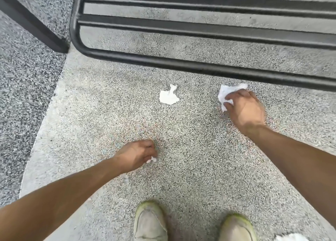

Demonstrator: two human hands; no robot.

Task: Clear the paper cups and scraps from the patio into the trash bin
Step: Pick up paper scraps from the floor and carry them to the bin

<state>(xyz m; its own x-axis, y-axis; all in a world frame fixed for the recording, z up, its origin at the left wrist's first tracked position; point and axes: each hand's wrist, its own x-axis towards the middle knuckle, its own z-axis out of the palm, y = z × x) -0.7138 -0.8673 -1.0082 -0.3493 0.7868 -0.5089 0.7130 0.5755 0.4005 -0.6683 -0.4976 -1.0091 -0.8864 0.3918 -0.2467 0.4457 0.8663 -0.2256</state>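
Note:
My right hand (pixel 244 108) reaches down to the pebbled patio floor, and its curled fingers grip a crumpled white paper napkin (pixel 225 93) that sticks out past the fingertips. My left hand (pixel 136 154) hangs lower and nearer to me, fingers curled round a small white paper scrap (pixel 151 159) that only peeks out. A flat torn white scrap (pixel 169 96) lies loose on the floor between and beyond the two hands. No cup and no trash bin are in view.
A black metal bench frame (pixel 181 62) with slats crosses the top, just beyond my right hand. A black leg (pixel 36 27) slants at the upper left. My two pale shoes (pixel 150 222) stand at the bottom. Something white (pixel 291 238) shows at the bottom right edge.

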